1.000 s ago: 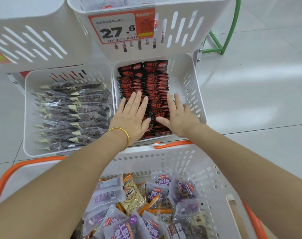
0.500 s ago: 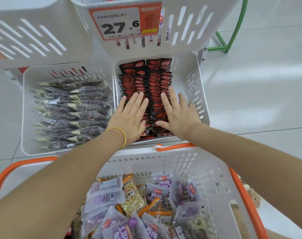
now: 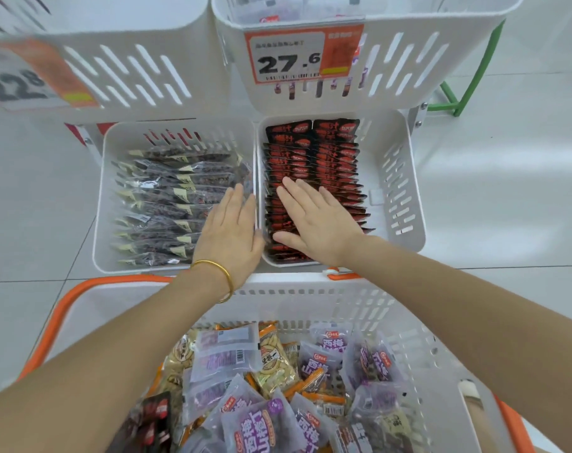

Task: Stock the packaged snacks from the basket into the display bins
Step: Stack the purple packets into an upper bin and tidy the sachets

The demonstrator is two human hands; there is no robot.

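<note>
At the foot of a white display rack, a person leans over a white shopping basket (image 3: 311,299) with orange handles (image 3: 82,289), both arms stretched toward the two lower bins at twelve o'clock. The right hand (image 3: 314,223) lies flat, fingers straight and spread, on the two rows of red-and-black packets (image 3: 311,152) standing in the right lower bin (image 3: 405,191); it grasps nothing. The left hand (image 3: 230,237), a gold bangle (image 3: 219,273) on its wrist, is likewise flat with straight fingers. It is over the wall shared with the left lower bin (image 3: 105,197), fingertips at the three o'clock ends of the dark clear-wrapped packets (image 3: 167,197) there; whether it touches them cannot be told. Purple-labelled snack bags (image 3: 268,426) and yellow snack bags (image 3: 273,358) lie heaped in the basket at six o'clock. An upper bin (image 3: 409,60) at one o'clock carries a price tag (image 3: 288,57) reading 27.6.
</note>
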